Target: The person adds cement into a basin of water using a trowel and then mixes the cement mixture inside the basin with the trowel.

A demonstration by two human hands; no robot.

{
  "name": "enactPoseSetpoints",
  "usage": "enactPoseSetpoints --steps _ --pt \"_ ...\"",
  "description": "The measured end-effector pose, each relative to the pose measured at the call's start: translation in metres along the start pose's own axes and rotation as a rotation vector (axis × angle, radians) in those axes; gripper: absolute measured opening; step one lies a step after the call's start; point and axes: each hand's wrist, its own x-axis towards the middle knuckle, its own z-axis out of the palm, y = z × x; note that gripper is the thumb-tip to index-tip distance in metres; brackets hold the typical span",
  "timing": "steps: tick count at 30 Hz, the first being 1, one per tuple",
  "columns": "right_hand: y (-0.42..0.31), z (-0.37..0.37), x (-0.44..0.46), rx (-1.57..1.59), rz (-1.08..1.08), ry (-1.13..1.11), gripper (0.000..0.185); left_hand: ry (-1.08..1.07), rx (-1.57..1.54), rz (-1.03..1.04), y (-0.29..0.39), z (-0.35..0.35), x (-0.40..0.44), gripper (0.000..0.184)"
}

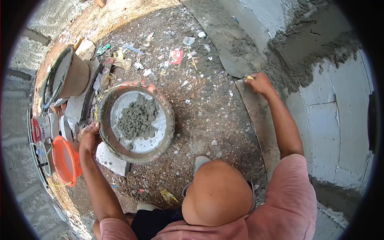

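My left hand grips the rim of a mortar-caked bucket, its thumb up against the outer wall. Inside the bucket a heap of grey wet mortar sits in pale watery liquid. On the right, my right hand is closed around a small yellow handle beside the long board at the wall's foot; the tool's working end cannot be made out. Wet mortar is spread over part of the grey block wall just beyond that hand.
At the left stand a second mortar-stained bucket, an orange bucket and a paint container. Broken block pieces lie near the bucket. Gravelly ground carries scattered litter, including a red packet. My knee is in front.
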Motion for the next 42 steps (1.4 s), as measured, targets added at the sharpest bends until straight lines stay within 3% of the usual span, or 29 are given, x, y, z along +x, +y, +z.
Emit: enactPoseSetpoints --steps 1,4,7,10,13,20,25,27,29,31,34,37,40,42 --pt "-0.001 -0.001 0.009 0.069 0.08 -0.057 0.043 0.03 0.003 -0.008 0.0 0.001 -0.001 0.027" --pt "0.009 0.008 0.058 0.003 0.03 0.158 0.043 0.048 0.002 -0.003 0.002 0.005 -0.002 0.029" --pt "0.014 0.003 0.117 -0.051 0.067 0.18 0.043 0.042 0.014 -0.011 0.006 0.006 -0.001 0.031" --pt "-0.004 -0.022 0.133 0.057 0.242 0.11 0.047 0.039 0.033 -0.029 0.006 0.003 -0.002 0.033" --pt "0.022 -0.017 0.183 -0.129 0.131 0.386 0.038 0.069 0.065 -0.04 0.009 0.006 -0.005 0.033" --pt "-0.02 -0.011 0.134 -0.185 0.222 0.529 0.04 0.133 0.056 -0.029 0.006 0.015 -0.008 0.029" --pt "-0.027 -0.011 0.094 -0.199 0.004 0.593 0.042 0.182 0.01 -0.034 0.007 0.023 -0.012 0.027" --pt "-0.036 -0.013 0.067 -0.181 -0.2 0.586 0.046 0.173 -0.007 -0.052 0.004 0.021 -0.01 0.03" --pt "-0.056 -0.017 0.03 -0.076 -0.372 0.479 0.046 0.153 0.039 -0.031 0.0 0.017 -0.008 0.029" --pt "-0.092 -0.024 -0.018 0.057 -0.4 0.251 0.041 0.167 0.056 -0.019 -0.001 0.017 -0.008 0.026" --pt "-0.144 -0.026 -0.081 -0.034 -0.631 0.131 0.037 0.166 0.048 -0.028 -0.001 0.018 -0.009 0.025" --pt "-0.209 -0.018 -0.147 -0.382 -1.093 0.303 0.034 0.107 0.046 0.014 -0.015 0.002 0.008 0.023" --pt "-0.272 -0.003 -0.192 -0.765 -1.31 0.299 0.024 0.096 0.032 0.041 -0.023 0.003 0.019 0.024" --pt "-0.305 0.007 -0.205 -0.975 -1.334 0.336 0.018 0.111 0.065 0.064 -0.02 0.005 0.016 0.024"
